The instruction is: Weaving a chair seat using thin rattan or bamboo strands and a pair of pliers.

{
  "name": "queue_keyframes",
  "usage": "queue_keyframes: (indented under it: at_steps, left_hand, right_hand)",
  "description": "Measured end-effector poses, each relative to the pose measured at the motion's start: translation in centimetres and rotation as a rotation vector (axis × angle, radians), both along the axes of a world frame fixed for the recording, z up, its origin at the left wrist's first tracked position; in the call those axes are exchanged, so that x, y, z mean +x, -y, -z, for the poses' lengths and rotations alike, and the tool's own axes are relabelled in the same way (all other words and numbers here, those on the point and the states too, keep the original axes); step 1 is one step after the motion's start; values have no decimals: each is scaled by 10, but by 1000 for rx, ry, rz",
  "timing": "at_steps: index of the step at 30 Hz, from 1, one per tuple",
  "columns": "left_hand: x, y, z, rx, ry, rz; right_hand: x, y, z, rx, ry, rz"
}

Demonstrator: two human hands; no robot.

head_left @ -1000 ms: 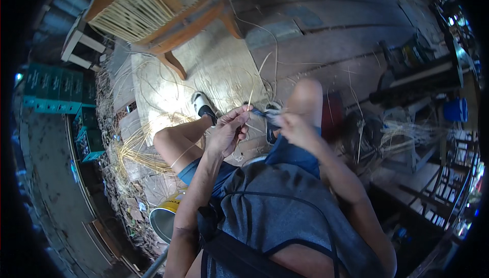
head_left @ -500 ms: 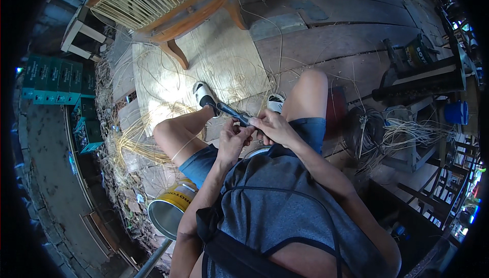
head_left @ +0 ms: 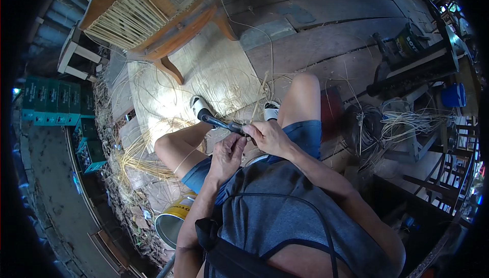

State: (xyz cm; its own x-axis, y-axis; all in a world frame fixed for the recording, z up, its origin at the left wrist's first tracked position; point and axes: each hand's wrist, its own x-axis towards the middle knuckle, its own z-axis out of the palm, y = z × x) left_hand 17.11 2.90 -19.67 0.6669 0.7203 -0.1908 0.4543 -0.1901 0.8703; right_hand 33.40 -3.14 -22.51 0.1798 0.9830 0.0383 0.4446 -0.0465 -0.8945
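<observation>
My right hand (head_left: 272, 138) is closed around the near end of a dark, long hand tool (head_left: 216, 121), whose exact kind I cannot make out. The tool slants away to the left, over my lap and toward my shoe. A thin pale cane strand (head_left: 256, 106) sticks up beside the right hand's fingers. My left hand (head_left: 227, 156) is close against the right, thumb and fingers pinched together just below the tool. Whatever lies in that pinch is hidden.
A wooden chair (head_left: 168, 48) with woven cane stands ahead on a plywood sheet (head_left: 219, 69). Loose cane strands (head_left: 147, 163) lie at left, near a yellow bucket (head_left: 175, 212). At right are a dark coil (head_left: 361, 130), a pale strand bundle (head_left: 407, 125) and a blue bucket (head_left: 453, 95).
The tool has swung further out to the left, showing more of its length. My left hand has dropped slightly toward my body, and a pale strand now stands up by the right hand.
</observation>
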Motion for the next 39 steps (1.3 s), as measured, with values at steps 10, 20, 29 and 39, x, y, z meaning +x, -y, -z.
queue_keyframes:
  at_steps: [10,20,29,39]
  left_hand:
    - [-43,15,-45,-125,11,-29]
    - [-99,43,-93,-220,-82,-114]
    - [-157,51,-110,-318,-28,-33]
    - [-71,-42,-67,482,-384,355]
  right_hand:
    - [39,-21,-30,-80,-341,262]
    - [54,-33,-6,-72,-463,300]
    - [141,-26,-24,12,-615,501]
    - [115,9,-36,92,-128,587]
